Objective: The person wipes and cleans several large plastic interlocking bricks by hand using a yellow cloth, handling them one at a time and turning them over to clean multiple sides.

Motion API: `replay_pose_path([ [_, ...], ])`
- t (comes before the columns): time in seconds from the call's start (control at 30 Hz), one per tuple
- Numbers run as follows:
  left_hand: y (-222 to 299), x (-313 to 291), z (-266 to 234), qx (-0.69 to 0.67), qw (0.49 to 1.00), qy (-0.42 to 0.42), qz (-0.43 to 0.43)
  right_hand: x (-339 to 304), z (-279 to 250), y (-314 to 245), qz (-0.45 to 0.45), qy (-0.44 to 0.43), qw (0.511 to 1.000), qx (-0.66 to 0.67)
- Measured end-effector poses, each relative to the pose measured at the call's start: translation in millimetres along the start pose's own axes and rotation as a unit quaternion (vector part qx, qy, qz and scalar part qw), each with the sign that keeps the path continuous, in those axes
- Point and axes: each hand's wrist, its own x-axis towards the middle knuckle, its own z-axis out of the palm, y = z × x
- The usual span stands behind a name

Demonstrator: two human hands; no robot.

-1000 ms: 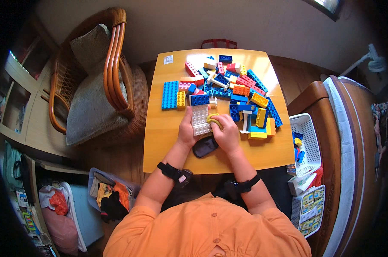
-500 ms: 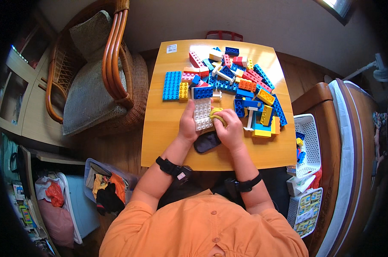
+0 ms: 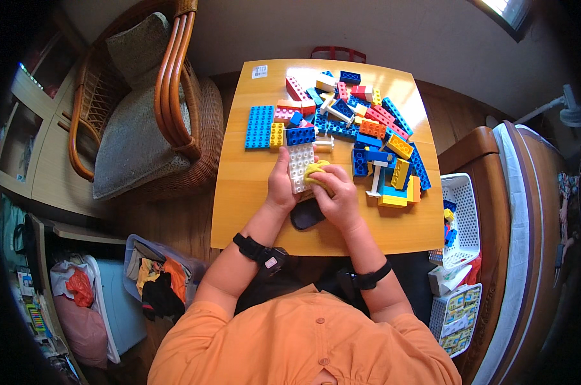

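Observation:
My left hand (image 3: 279, 187) grips the left edge of a white studded building plate (image 3: 299, 160), held over the near middle of the table. In my right hand (image 3: 339, 199) is a bunched yellow cloth (image 3: 315, 171), pressed on the plate's studs towards its near right part. A blue brick (image 3: 301, 136) lies at the plate's far end; whether they touch I cannot tell. Beneath my hands a dark, rounded flat object (image 3: 308, 215) rests on the tabletop, partly covered. A flat blue studded plate (image 3: 260, 127) and a yellow brick (image 3: 276, 135) lie just beyond my left hand.
Loose bricks, among them an orange one (image 3: 372, 128), spread over the far and right parts of the wooden table (image 3: 239, 212). White baskets (image 3: 465, 192) stand to the right. A rattan armchair (image 3: 140, 138) and a clothes-filled bin (image 3: 133, 247) are at the left.
My right hand has slid the yellow cloth leftward across the white plate, from its right edge onto its studs. My left hand keeps its grip.

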Motion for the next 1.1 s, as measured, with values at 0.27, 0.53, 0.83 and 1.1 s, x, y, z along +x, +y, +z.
replay_pose_path([
  [0.27, -1.9, 3.2, -2.0, 0.024, 0.998, 0.04, 0.041, -0.1, -3.6, -3.1, -0.006, 0.03, 0.999, 0.01],
  [0.53, -1.2, 6.4, -13.1, 0.001, 0.999, 0.031, 0.012, 0.2, 1.9, -3.7, -0.022, -0.014, 1.0, -0.016],
  [0.83, 9.3, 9.9, -12.6, -0.052, 0.996, 0.066, 0.039, -0.5, -5.2, -6.6, -0.013, 0.053, 0.998, -0.005],
  [1.1, 4.4, 7.5, -11.9, -0.109, 0.993, 0.02, -0.049, -0.1, 6.9, -4.2, -0.049, 0.012, 0.998, -0.03],
])
